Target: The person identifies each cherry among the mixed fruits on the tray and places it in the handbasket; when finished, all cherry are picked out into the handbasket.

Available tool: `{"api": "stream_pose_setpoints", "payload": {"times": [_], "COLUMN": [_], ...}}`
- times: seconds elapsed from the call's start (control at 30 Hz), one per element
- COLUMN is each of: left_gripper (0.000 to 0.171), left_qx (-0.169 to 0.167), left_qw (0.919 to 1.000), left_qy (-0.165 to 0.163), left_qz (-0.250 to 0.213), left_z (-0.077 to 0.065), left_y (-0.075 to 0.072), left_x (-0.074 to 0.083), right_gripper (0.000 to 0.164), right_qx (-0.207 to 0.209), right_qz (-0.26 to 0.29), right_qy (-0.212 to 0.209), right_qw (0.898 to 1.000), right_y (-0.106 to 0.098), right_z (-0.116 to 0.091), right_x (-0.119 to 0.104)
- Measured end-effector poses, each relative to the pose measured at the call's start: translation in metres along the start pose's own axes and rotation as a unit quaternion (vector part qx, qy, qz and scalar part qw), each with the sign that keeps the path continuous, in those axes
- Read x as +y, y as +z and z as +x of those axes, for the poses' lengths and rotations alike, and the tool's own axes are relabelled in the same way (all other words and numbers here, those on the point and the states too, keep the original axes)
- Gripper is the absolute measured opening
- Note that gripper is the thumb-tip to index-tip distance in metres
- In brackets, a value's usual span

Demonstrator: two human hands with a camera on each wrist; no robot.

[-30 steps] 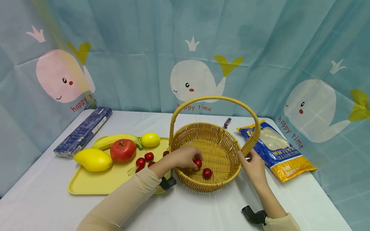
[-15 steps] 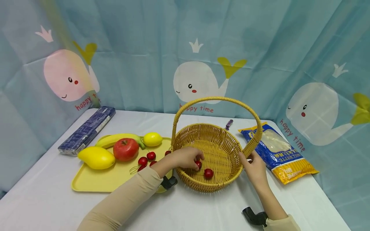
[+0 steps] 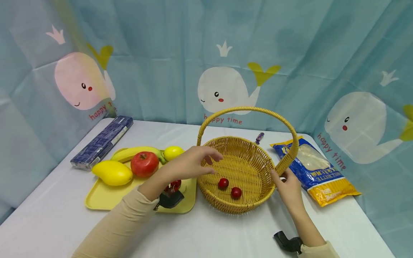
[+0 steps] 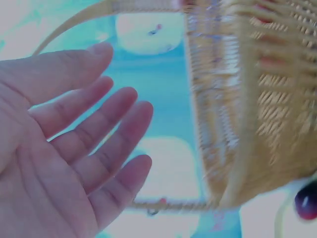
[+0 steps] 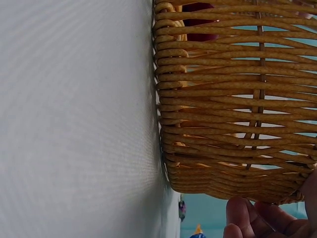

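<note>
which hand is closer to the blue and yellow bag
Right. The right hand holds the basket at its rim, right beside the bag; the left hand hovers open at the basket's opposite side, farther away.

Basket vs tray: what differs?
The basket is round, deep and woven; the tray is shallow and smooth.
The basket has an arched handle; the tray shows none.
The basket holds two cherries; the tray, an apple and other fruit.
Both are yellowish and sit on the white table.
</note>
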State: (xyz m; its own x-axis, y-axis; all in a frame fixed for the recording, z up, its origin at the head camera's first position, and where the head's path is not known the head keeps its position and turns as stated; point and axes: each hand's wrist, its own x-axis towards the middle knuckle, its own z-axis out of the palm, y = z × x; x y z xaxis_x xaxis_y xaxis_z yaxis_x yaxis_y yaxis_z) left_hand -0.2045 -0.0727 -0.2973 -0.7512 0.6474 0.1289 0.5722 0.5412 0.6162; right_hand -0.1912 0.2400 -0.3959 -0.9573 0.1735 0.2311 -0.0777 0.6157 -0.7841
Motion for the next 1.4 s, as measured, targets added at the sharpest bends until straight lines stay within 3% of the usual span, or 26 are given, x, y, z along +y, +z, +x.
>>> {"api": "stream_pose_setpoints", "payload": {"times": [0.13,0.3,0.47,0.67,0.97,1.2,1.4], "left_gripper": [0.033,0.029,0.03,0.028,0.028,0.032,0.034], "left_qx": [0.035,0.059,0.064,0.05,0.059,0.061,0.057], "left_qw": [0.999,0.9967,0.9954,0.9939,0.9898,0.9891,0.9877], "left_qy": [0.02,-0.005,-0.048,-0.086,-0.129,-0.133,-0.14], "left_qz": [-0.02,-0.055,-0.053,-0.048,-0.015,-0.007,0.04], "left_z": [-0.022,-0.054,-0.081,-0.104,-0.122,-0.122,-0.122], "left_y": [-0.019,-0.03,-0.023,-0.005,0.007,0.014,0.017], "left_x": [-0.002,-0.018,-0.046,-0.077,-0.097,-0.101,-0.101], "right_gripper": [0.037,0.042,0.043,0.043,0.046,0.042,0.044], "right_qx": [0.004,-0.006,-0.013,-0.012,-0.018,-0.01,-0.015], "right_qz": [-0.004,-0.004,-0.004,-0.005,-0.008,0.0,-0.004], "right_qy": [0.001,0.01,0.009,0.004,0.011,0.008,0.013], "right_qw": [1.0,1.0,1.0,1.0,1.0,1.0,1.0], "right_y": [-0.002,-0.002,-0.002,-0.003,-0.003,-0.004,-0.002], "right_z": [0.001,0.0,0.0,-0.001,-0.002,-0.002,-0.001], "right_x": [0.001,0.001,-0.001,-0.001,0.001,0.001,-0.001]}}
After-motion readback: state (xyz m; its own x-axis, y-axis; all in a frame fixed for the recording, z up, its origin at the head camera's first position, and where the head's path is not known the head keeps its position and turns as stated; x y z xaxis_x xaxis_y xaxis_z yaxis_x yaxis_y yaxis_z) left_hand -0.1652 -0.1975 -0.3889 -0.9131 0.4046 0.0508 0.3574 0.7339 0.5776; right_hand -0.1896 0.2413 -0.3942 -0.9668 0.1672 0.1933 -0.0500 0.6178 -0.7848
